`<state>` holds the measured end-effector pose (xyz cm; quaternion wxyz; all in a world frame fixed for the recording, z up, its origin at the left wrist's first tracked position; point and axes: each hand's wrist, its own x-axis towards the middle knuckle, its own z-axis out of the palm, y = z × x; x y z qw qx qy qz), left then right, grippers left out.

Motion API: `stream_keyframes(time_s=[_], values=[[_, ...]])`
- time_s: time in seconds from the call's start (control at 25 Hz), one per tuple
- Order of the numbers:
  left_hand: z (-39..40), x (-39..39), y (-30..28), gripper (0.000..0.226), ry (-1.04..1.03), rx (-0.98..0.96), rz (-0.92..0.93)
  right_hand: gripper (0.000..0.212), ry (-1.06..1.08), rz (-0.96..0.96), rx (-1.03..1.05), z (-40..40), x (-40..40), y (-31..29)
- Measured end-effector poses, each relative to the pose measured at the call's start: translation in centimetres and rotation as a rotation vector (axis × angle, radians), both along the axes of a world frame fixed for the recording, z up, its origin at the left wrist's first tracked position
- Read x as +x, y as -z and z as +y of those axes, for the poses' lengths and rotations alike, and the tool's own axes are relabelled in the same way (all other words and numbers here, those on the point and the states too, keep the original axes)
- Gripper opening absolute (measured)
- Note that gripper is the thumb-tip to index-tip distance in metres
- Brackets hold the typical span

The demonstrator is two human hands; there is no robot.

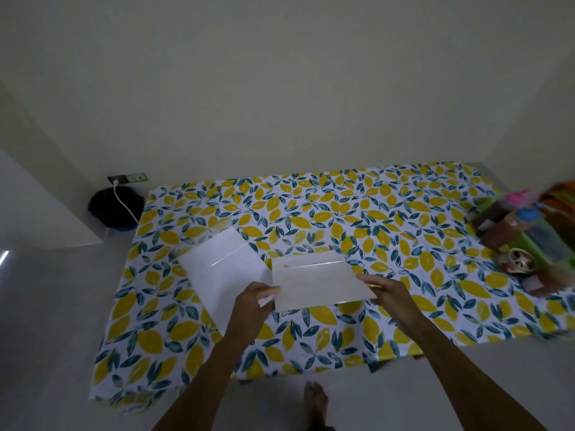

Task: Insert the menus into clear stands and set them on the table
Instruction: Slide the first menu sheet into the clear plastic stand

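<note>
A clear stand with a pale menu sheet inside (317, 283) is held above the lemon-print table (342, 213), one hand at each end. My left hand (253, 303) pinches its lower left corner. My right hand (387, 290) grips its right edge. A second white sheet in a clear stand (224, 269) lies tilted on the cloth just left of the held one, partly under my left hand.
At the table's right end stands a green tray (535, 244) with bottles and jars, blurred. A small tin (518, 259) sits beside it. A dark round object (115, 209) with a white cable rests on the floor by the wall. My bare foot (315, 399) is below the table edge.
</note>
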<state>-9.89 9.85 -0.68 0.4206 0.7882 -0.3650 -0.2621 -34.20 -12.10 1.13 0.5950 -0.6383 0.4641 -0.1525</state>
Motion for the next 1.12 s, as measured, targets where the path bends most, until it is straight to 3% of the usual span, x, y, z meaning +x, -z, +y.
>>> stream_keyframes(time_s=[0.12,0.24,0.4,0.56,0.92,1.12], values=[[-1.1,1.6,-1.3,0.026,0.057,-0.010,-0.162,0.029,-0.035,-0.015,-0.094,-1.7,1.2,-1.1],[-4.3,3.1,-4.0,0.013,0.021,-0.090,-0.152,0.018,-0.078,-0.042,-0.256,-5.1,4.3,-2.4],[-9.7,7.3,-5.2,0.028,-0.115,-0.041,-0.262,0.012,-0.134,-0.001,-0.400,-10.1,9.4,-3.1],[-14.4,10.5,-4.4,0.026,-0.239,0.025,-0.334,0.010,-0.172,0.029,-0.545,-13.6,14.0,-0.8],[-16.2,11.4,-1.1,0.017,-0.360,0.121,-0.232,0.022,-0.120,-0.028,-0.511,-14.9,16.4,4.4],[-15.9,10.8,-0.8,0.016,-0.370,0.131,-0.221,0.016,-0.078,-0.010,-0.483,-14.2,16.4,4.5]])
